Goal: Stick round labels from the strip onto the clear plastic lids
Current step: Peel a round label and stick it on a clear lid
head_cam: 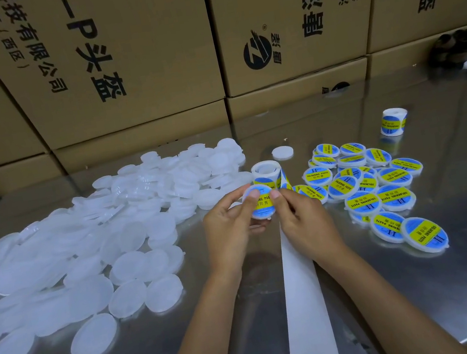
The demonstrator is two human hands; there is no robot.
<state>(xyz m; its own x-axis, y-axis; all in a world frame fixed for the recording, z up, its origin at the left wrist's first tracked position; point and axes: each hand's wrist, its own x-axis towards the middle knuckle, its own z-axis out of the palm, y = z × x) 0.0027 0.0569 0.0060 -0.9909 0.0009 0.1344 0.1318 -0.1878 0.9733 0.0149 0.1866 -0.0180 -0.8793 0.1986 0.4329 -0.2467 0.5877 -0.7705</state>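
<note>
Far left: bare lids point(91, 256) heaped across the steel table point(429, 283), overlapping, running back to the cartons point(119, 56). Centre: left hand point(228, 227) gripping a lid point(261, 204) by its edge, thumb pressed on the blue-and-yellow label point(263, 202) on its face. Right hand point(301, 221) pinching the same lid from the other side, thumb on the label's right edge. Just behind the hands: label roll point(267, 175) upright on the table, white backing strip point(304, 304) trailing from under the right hand toward the near edge. Single bare lid point(283, 152) beyond the roll. Right of hands: labelled lids point(376, 187) in a loose pile, faces up. Farther back right: second roll point(393, 121) standing alone.
</note>
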